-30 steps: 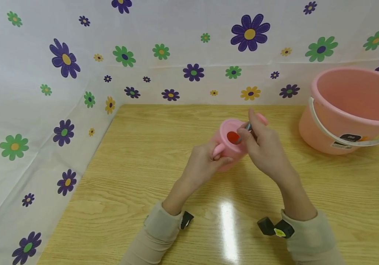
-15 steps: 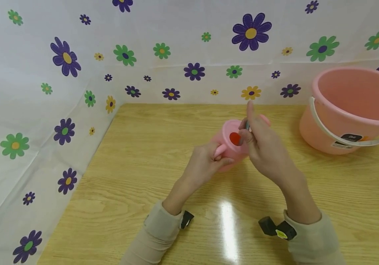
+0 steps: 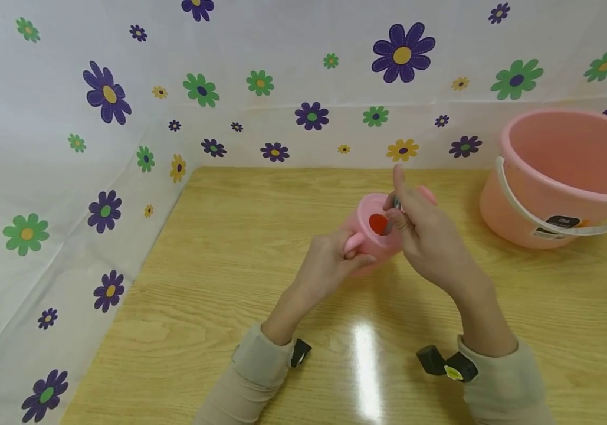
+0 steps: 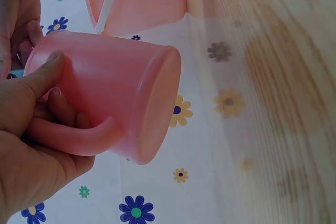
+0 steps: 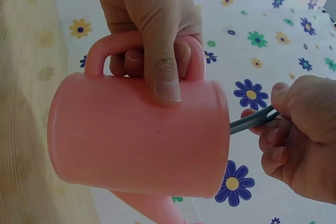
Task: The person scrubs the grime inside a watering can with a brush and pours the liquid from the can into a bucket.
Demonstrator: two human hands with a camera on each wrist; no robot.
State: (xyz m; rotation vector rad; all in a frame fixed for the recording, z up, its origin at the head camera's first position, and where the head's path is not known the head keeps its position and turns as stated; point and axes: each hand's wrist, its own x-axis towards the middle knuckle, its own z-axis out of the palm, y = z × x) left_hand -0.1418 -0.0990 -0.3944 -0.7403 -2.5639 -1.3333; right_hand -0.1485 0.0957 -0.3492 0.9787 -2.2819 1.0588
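Note:
A small pink watering can [image 3: 369, 268] is held in the middle of the head view, its open top facing up toward me. My left hand [image 3: 330, 262] grips its handle [image 4: 79, 137], thumb pressed on the can's side. A pink spout [image 5: 152, 205] juts from the side opposite the handle. Something red [image 3: 377, 223] shows inside the opening. My right hand [image 3: 430, 242] pinches a thin grey-green tool [image 5: 252, 121] with a slit along it, one finger extended forward. The tool's far end goes into the can's mouth and is hidden there; I cannot tell its kind.
A large pink bucket [image 3: 526, 212] with a white handle [image 3: 518, 203] stands at the back right of the wooden table [image 3: 218, 283]. White sheeting [image 3: 276, 35] printed with flowers rises behind the table and along its left side.
The watering can has shifted slightly to the right. My right hand has moved a little with the tool, which stays in the can's mouth. My left hand keeps its grip on the handle.

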